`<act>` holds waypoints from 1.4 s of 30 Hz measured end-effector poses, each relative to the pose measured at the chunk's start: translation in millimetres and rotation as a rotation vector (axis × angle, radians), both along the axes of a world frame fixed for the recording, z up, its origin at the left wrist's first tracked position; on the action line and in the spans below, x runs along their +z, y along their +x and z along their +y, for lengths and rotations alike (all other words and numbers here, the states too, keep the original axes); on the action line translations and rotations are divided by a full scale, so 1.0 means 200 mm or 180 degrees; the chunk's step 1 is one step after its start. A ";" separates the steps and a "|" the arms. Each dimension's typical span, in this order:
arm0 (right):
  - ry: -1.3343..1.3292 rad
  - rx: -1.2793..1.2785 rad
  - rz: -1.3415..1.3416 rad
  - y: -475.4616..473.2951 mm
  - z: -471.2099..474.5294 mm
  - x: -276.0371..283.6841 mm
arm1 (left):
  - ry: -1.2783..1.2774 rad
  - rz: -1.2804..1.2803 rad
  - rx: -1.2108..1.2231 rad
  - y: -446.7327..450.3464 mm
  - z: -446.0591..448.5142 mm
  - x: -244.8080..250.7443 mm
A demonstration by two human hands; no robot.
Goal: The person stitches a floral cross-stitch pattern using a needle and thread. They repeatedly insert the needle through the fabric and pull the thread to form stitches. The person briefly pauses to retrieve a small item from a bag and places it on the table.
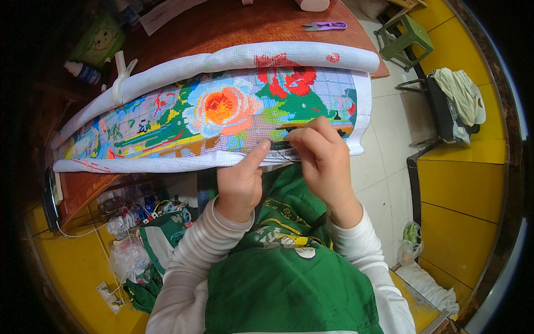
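Observation:
A cross-stitch canvas [225,108] with bright flowers lies across the table edge, its long sides rolled. My left hand [240,185] grips the near rolled edge, thumb on top and fingers hidden beneath. Just to the right, my right hand [321,160] is above the cloth with thumb and forefinger pinched together; a needle between them cannot be made out. Dark thread [283,151] runs in loops between the two hands at the near edge. A white plastic clip [121,81] clamps the far roll at the left.
Purple thread snips [325,26] lie on the wooden table [233,31] beyond the canvas. A white bottle [83,73] and a green box [98,39] stand at the far left. Plastic bags [129,256] and cables are below left. A green stool [405,41] and a chair with clothes [452,100] stand right.

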State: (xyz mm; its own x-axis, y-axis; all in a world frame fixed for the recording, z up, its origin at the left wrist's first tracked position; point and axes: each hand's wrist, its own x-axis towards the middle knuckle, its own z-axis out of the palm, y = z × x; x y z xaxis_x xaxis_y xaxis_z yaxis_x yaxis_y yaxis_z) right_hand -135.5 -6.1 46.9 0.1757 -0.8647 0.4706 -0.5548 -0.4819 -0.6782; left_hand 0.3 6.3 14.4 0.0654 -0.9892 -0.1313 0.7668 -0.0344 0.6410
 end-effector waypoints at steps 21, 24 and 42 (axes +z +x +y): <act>-0.0374 -0.0004 0.0009 0.01 -0.02 -0.04 | 0.0008 0.0041 -0.0092 -0.01 -0.01 0.02; -0.0253 -0.0005 -0.0166 0.02 0.00 -0.04 | 0.0042 0.0056 -0.0125 -0.01 0.00 0.01; -0.0544 0.0461 0.1426 0.21 0.11 0.17 | -0.0440 0.0557 -0.0478 0.06 0.01 -0.15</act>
